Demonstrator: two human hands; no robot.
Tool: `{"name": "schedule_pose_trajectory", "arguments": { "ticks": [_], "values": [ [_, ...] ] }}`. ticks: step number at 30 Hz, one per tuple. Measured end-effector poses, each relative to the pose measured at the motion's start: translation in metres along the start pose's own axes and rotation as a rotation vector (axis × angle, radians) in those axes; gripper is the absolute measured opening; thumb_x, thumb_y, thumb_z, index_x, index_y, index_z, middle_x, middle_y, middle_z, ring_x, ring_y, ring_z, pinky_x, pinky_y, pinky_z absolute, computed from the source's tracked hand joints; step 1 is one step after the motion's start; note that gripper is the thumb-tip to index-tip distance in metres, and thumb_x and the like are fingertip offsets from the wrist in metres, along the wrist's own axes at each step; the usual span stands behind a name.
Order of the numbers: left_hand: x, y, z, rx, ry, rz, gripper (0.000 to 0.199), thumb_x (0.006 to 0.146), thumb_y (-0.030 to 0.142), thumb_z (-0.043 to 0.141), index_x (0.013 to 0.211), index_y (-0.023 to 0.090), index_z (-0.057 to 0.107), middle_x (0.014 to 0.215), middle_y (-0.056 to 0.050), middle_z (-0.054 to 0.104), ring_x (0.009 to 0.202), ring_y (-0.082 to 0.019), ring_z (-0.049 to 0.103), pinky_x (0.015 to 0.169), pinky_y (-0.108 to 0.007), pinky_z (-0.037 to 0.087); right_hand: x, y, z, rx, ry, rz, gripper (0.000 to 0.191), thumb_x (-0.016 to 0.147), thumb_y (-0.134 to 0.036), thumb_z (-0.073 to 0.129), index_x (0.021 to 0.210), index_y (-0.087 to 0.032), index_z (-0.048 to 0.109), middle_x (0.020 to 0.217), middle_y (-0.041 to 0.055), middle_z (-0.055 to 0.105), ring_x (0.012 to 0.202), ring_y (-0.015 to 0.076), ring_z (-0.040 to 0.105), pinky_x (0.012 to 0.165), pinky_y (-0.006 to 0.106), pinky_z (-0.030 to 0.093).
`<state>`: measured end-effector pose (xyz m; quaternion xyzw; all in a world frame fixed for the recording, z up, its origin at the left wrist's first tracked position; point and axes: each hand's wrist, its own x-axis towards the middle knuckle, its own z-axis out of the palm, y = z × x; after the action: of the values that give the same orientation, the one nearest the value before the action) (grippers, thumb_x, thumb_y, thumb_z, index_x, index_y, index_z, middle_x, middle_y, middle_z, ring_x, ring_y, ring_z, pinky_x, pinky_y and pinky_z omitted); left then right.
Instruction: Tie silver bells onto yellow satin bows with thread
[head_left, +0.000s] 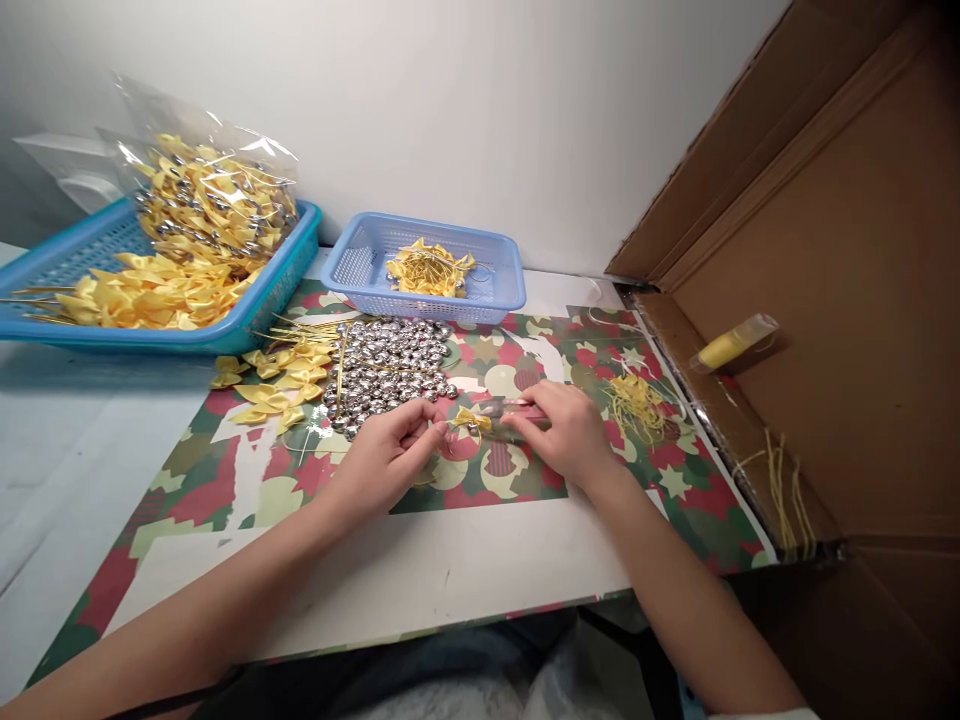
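In front of me, my left hand (396, 447) is closed in a pinch at the end of a small yellow ribbon bow (474, 420), with a thin loop of cord hanging below its fingertips. Fingers of my right hand (568, 428) wrap round small snips (514, 408) with a pinkish handle; the metal tips meet the bow's right side. Just beyond my left hand lies a dense patch of silver bells (397, 360). Yellow bows with gold stems (289, 385) are spread at its left. Exactly where the tips touch is too small to tell.
A blue basket (281, 310) at the left holds yellow bows and a filled clear bag (217, 200). Behind the bells, a smaller blue basket (352, 290) holds more bows. Yellow cord scraps (637, 405) lie at right, near a cardboard wall (825, 300) with a yellow tube (733, 343).
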<state>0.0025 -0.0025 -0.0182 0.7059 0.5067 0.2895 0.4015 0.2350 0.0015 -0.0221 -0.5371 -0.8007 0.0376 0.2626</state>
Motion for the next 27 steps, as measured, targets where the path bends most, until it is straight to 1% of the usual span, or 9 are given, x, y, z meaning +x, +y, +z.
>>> {"name": "schedule_pose_trajectory", "arguments": {
  "ticks": [5,8,13,16,18,20,22,24,27],
  "values": [
    [-0.002,0.002,-0.005,0.315,0.206,0.081,0.020,0.081,0.031,0.049,0.064,0.020,0.052,0.047,0.006,0.034,0.046,-0.010,0.034,0.050,-0.023,0.027,0.003,0.012,-0.003,-0.081,-0.019,0.286,0.019,0.087,-0.039,0.059,0.081,-0.020,0.060,0.076,0.0031,0.066,0.073,0.0194,0.057,0.068,0.030,0.035],
    [-0.003,0.001,-0.008,0.510,0.295,0.128,0.021,0.077,0.028,0.049,0.057,0.020,0.047,0.049,0.003,0.041,0.048,-0.012,0.038,0.050,-0.025,0.025,0.002,0.019,0.004,-0.145,0.004,0.273,0.019,0.084,-0.039,0.062,0.079,-0.021,0.060,0.078,0.0048,0.065,0.076,0.0220,0.054,0.067,0.032,0.035],
    [0.000,-0.001,-0.011,0.657,0.266,0.287,0.017,0.074,0.031,0.054,0.061,0.020,0.055,0.067,-0.003,0.055,0.063,-0.018,0.045,0.061,-0.030,0.034,0.000,0.017,0.010,-0.161,0.127,0.200,0.014,0.082,-0.034,0.064,0.083,-0.020,0.062,0.098,0.0099,0.062,0.092,0.0272,0.051,0.075,0.038,0.038],
    [0.001,-0.001,-0.012,0.618,0.315,0.313,0.012,0.075,0.030,0.054,0.070,0.021,0.059,0.080,-0.005,0.059,0.070,-0.020,0.048,0.069,-0.033,0.038,-0.001,-0.002,0.009,0.017,0.146,0.011,0.023,0.080,-0.034,0.066,0.096,-0.020,0.061,0.102,0.0095,0.061,0.096,0.0256,0.052,0.082,0.038,0.039],
    [0.001,0.000,-0.012,0.563,0.352,0.328,0.010,0.077,0.027,0.053,0.074,0.020,0.060,0.084,-0.006,0.060,0.073,-0.020,0.051,0.073,-0.035,0.040,-0.002,-0.016,0.011,0.131,0.003,-0.202,0.031,0.078,-0.039,0.068,0.101,-0.020,0.060,0.096,0.0069,0.063,0.091,0.0229,0.054,0.080,0.036,0.040],
    [0.000,0.002,-0.012,0.496,0.366,0.338,0.009,0.079,0.026,0.052,0.077,0.020,0.059,0.086,-0.006,0.060,0.076,-0.021,0.052,0.076,-0.035,0.042,-0.003,-0.026,0.016,0.129,-0.096,-0.304,0.021,0.082,-0.037,0.064,0.095,-0.021,0.061,0.088,0.0046,0.063,0.082,0.0200,0.055,0.075,0.034,0.039],
    [0.000,0.003,-0.012,0.414,0.340,0.329,0.010,0.081,0.026,0.051,0.080,0.020,0.059,0.088,-0.006,0.060,0.080,-0.021,0.054,0.075,-0.034,0.043,-0.004,-0.029,0.020,0.154,-0.111,-0.305,0.011,0.090,-0.027,0.053,0.087,-0.020,0.060,0.080,0.0035,0.062,0.074,0.0168,0.054,0.069,0.031,0.039],
    [-0.001,0.006,-0.012,0.320,0.288,0.290,0.011,0.083,0.027,0.050,0.081,0.020,0.059,0.088,-0.006,0.060,0.081,-0.020,0.055,0.071,-0.031,0.045,-0.004,-0.027,0.023,0.283,-0.082,-0.269,0.019,0.095,-0.021,0.042,0.084,-0.020,0.058,0.080,0.0038,0.062,0.072,0.0147,0.055,0.066,0.028,0.041],
    [-0.001,0.010,-0.012,0.119,0.187,0.167,0.015,0.085,0.031,0.050,0.084,0.019,0.058,0.080,-0.004,0.061,0.071,-0.017,0.056,0.062,-0.028,0.045,-0.003,-0.021,0.021,0.541,0.013,-0.183,0.018,0.096,-0.023,0.039,0.089,-0.020,0.055,0.083,0.0035,0.060,0.074,0.0136,0.058,0.067,0.027,0.046]
  ]
}}
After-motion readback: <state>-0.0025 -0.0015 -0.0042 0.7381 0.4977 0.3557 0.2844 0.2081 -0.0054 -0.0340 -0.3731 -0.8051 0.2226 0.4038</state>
